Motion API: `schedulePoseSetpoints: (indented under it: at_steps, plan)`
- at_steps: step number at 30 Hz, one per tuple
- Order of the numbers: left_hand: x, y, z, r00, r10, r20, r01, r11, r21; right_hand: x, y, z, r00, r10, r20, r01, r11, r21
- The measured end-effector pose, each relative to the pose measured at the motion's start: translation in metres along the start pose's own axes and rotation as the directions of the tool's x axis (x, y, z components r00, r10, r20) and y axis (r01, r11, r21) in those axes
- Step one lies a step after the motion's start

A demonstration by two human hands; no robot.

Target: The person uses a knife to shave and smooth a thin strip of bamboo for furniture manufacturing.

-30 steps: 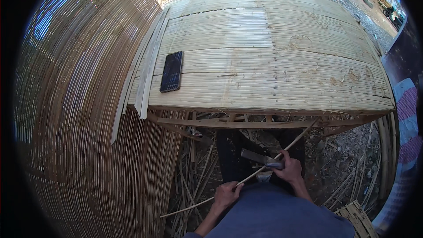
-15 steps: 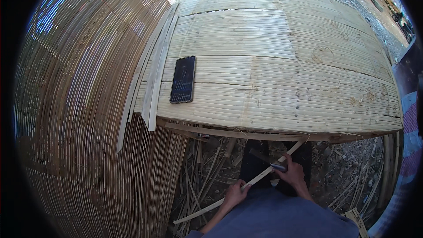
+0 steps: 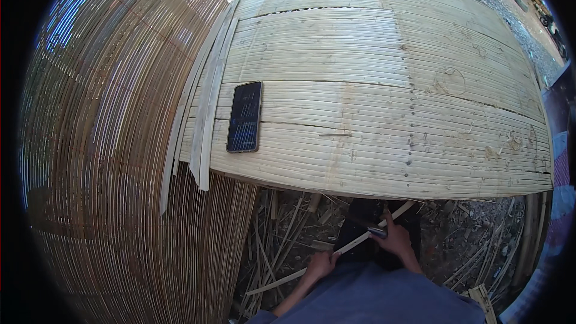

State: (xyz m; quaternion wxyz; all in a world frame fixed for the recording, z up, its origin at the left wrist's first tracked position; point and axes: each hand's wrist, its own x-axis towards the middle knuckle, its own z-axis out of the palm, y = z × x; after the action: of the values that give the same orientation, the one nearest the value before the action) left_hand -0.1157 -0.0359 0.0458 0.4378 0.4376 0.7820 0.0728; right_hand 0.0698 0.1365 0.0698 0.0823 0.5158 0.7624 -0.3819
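Observation:
A long, pale bamboo strip (image 3: 353, 243) slants across my lap, its far end rising to the edge of the slatted table. My left hand (image 3: 321, 264) is closed around its lower part. In my right hand (image 3: 396, 241) is a knife (image 3: 377, 231) with a greyish handle, held against the upper part of the strip. The knife's dark blade points left and is hard to make out against my dark trousers. My right index finger reaches forward along the strip.
The bamboo-slat table (image 3: 300, 156) spans the space ahead. On it lie a phone (image 3: 245, 117), flat strips (image 3: 211, 108) and curled shavings (image 3: 449, 81). A bamboo screen (image 3: 120, 162) stands at the left. Loose offcuts (image 3: 282, 234) litter the ground below.
My view has tilted slightly, so the table edge sits lower in the picture. The strip's near end has shifted a little up and right. Both hands keep their grips.

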Motion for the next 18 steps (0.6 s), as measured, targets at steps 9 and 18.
schedulePoseSetpoints:
  at_steps: [9,18]
  plan:
    - [0.001,0.008,-0.040,0.972,0.045,-0.231,-0.028,0.997,0.076,0.015,-0.004,0.003,0.994,-0.057,-0.093,0.068,0.990,0.122]
    - [-0.027,0.051,-0.109,0.957,0.174,-0.233,-0.104,0.953,0.283,0.018,-0.016,-0.013,0.963,-0.142,-0.230,0.209,0.932,0.298]
